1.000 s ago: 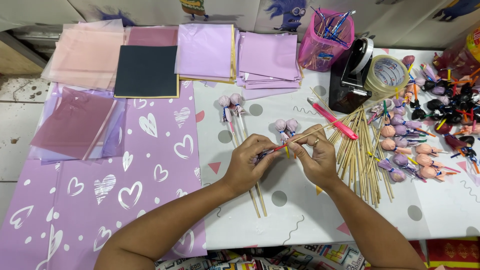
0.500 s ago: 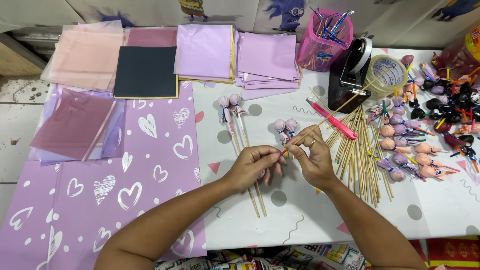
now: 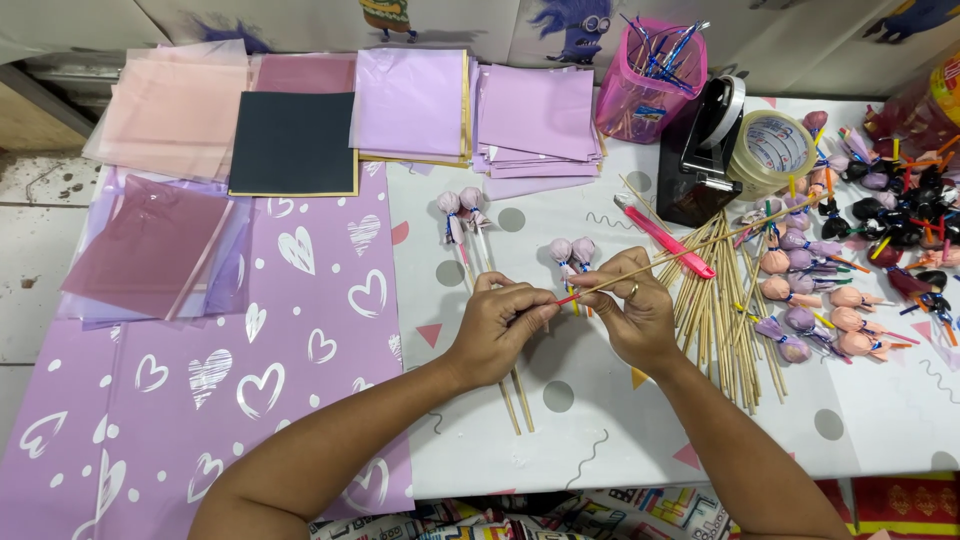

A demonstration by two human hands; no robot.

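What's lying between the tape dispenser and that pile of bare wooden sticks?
A pink pen-like tool lies slantwise between the tape dispenser and the wooden sticks, seen from the head camera.

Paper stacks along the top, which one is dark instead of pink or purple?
The black square stack, second from the left, between pale pink sheets and lilac sheets.

The left hand (image 3: 497, 330) covers the near end of the thin wooden skewer (image 3: 680, 252), so whatever its fingertips pinch there cannot be made out. The red-lidded clear plastic jar (image 3: 925, 100) is cut off by the right edge, and the heart-printed lilac wrapping sheet (image 3: 200, 400) runs off the bottom edge.
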